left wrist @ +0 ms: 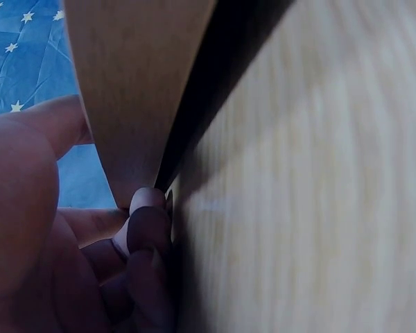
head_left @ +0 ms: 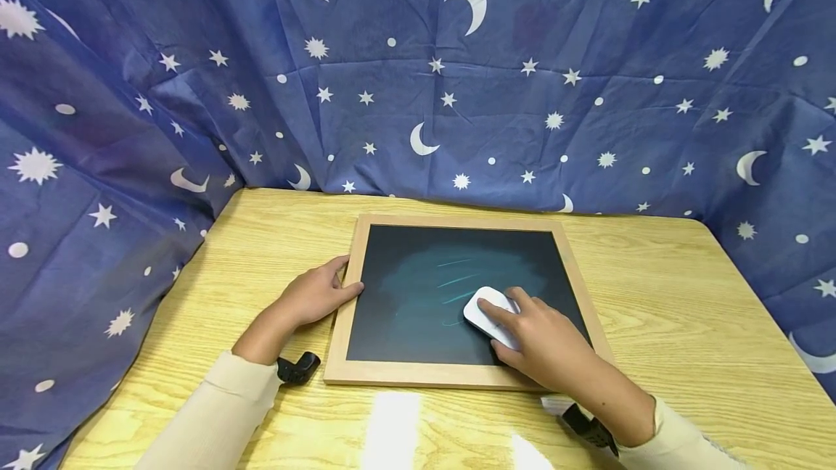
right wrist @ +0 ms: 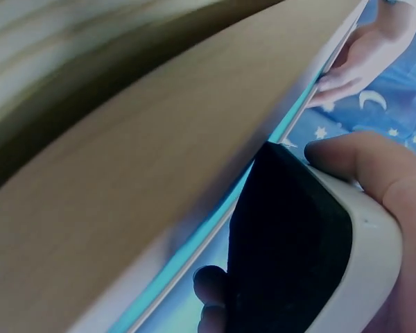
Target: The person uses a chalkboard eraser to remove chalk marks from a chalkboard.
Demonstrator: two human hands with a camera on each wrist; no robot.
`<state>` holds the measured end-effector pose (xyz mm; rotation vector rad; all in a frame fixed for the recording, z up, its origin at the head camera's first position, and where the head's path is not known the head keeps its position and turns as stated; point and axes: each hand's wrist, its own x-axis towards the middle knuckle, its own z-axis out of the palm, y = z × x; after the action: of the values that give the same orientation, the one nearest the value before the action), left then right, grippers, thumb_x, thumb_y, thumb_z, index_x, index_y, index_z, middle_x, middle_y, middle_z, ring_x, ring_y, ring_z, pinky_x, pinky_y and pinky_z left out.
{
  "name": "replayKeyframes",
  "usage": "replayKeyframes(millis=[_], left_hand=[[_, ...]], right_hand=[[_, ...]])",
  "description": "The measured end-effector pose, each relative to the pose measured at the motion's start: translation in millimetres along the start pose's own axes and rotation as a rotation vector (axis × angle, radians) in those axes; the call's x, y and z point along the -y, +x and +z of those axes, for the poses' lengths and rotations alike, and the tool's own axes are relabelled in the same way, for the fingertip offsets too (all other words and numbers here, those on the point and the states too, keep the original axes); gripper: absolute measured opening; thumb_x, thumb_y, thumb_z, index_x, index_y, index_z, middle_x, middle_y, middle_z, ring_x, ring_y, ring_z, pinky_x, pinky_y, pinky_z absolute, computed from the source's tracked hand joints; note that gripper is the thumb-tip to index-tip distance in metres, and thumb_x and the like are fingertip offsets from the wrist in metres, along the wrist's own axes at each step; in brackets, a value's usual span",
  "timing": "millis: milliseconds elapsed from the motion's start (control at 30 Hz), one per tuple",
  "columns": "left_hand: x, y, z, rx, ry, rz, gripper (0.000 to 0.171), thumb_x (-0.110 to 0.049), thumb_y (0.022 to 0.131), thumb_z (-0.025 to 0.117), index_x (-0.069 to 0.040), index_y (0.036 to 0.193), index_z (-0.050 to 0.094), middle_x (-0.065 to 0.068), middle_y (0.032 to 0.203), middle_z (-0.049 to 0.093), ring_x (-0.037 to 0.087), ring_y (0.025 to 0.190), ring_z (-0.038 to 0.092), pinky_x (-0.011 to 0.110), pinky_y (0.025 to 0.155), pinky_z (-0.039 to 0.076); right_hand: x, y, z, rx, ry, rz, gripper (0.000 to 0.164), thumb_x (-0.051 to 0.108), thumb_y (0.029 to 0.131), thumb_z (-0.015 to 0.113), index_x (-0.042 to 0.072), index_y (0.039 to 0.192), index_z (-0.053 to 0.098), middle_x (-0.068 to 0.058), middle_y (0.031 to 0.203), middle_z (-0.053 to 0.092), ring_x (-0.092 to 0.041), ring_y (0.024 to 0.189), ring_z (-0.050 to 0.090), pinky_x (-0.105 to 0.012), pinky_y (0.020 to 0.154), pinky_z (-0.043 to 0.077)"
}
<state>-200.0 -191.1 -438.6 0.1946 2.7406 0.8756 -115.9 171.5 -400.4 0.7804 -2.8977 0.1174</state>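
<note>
A wood-framed chalkboard (head_left: 405, 325) lies flat on the table, with several thin blue-green chalk strokes on its hazy middle. My left hand (head_left: 316, 294) grips the left side of its frame, thumb on top and the other fingers against the outer edge. In the left wrist view, those curled fingers (left wrist: 149, 229) meet the frame's side (left wrist: 139, 90) close to the tabletop. A white chalkboard eraser (head_left: 486, 314) is held by my right hand (head_left: 542, 339) over the board's lower right part. The right wrist view shows the eraser's dark pad (right wrist: 291, 243), tilted, with one edge at the board.
The yellow wood-grain table (head_left: 686, 310) extends on both sides of the board. A blue curtain (head_left: 392, 129) with white moons and stars hangs behind and along the sides. Black straps with devices (head_left: 299, 368) are on both wrists. Bright light patches fall near the table's front.
</note>
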Motion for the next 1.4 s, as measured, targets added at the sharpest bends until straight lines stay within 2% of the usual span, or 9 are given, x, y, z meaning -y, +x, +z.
replayKeyframes(millis=[300,467,600,700,900,1100,1400], left_hand=[[-1.5,-1.4,0.3,-0.005,0.005,-0.006,0.077,-0.049,0.093,0.063,-0.012,0.155,0.036,0.001,0.082,0.066,0.013,0.065,0.062,0.03,0.062,0.047],[-1.0,-0.6,1.4,-0.005,0.009,-0.008,0.076,-0.049,0.093,0.064,-0.013,0.155,0.036,0.001,0.083,0.065,0.013,0.065,0.061,0.03,0.062,0.047],[-0.5,1.0,2.5,0.0,-0.003,-0.005,0.076,-0.048,0.093,0.064,-0.014,0.155,0.036,0.001,0.082,0.065,0.013,0.064,0.062,0.03,0.062,0.048],[-0.2,1.7,2.3,0.0,-0.003,-0.003,0.077,-0.048,0.093,0.064,-0.014,0.155,0.035,0.001,0.083,0.066,0.013,0.064,0.062,0.03,0.062,0.048],[-0.1,0.6,0.4,-0.001,-0.002,-0.005,0.077,-0.048,0.093,0.064,-0.012,0.155,0.035,0.001,0.083,0.066,0.013,0.065,0.062,0.03,0.062,0.048],[-0.7,-1.4,-0.6,-0.001,0.009,-0.002,0.077,-0.048,0.094,0.063,-0.012,0.155,0.035,0.001,0.083,0.065,0.013,0.065,0.061,0.03,0.063,0.047],[-3.0,-1.3,-0.2,0.003,0.005,0.004,0.078,-0.048,0.094,0.062,-0.01,0.156,0.034,0.002,0.082,0.066,0.013,0.064,0.061,0.03,0.061,0.047]], right_hand=[[31.3,13.9,7.4,0.0,0.032,-0.055,0.056,0.035,0.084,0.077,0.028,0.138,0.062,-0.014,0.122,0.059,-0.028,0.091,0.066,-0.043,0.074,0.056],[34.4,14.7,7.5,-0.007,0.041,-0.042,0.056,0.034,0.083,0.078,0.031,0.137,0.063,-0.012,0.121,0.06,-0.026,0.091,0.065,-0.042,0.073,0.055],[25.1,9.5,4.8,-0.003,0.036,0.006,0.058,0.033,0.081,0.079,0.032,0.137,0.063,-0.013,0.123,0.06,-0.028,0.093,0.065,-0.044,0.07,0.055],[12.2,3.5,2.8,0.002,0.023,0.055,0.059,0.032,0.08,0.08,0.032,0.137,0.063,-0.015,0.124,0.06,-0.03,0.095,0.066,-0.045,0.067,0.055],[-16.9,-11.4,-1.7,0.035,0.031,0.127,0.059,0.032,0.082,0.08,0.028,0.138,0.063,-0.02,0.125,0.059,-0.036,0.097,0.066,-0.048,0.07,0.055],[-40.5,-27.6,-10.9,0.053,0.053,0.194,0.057,0.029,0.083,0.08,0.027,0.137,0.063,-0.024,0.124,0.058,-0.041,0.095,0.066,-0.052,0.063,0.054],[-51.6,-38.6,-12.9,0.053,0.07,0.215,0.056,0.029,0.085,0.077,0.023,0.138,0.062,-0.027,0.121,0.058,-0.037,0.085,0.067,-0.047,0.057,0.05]])
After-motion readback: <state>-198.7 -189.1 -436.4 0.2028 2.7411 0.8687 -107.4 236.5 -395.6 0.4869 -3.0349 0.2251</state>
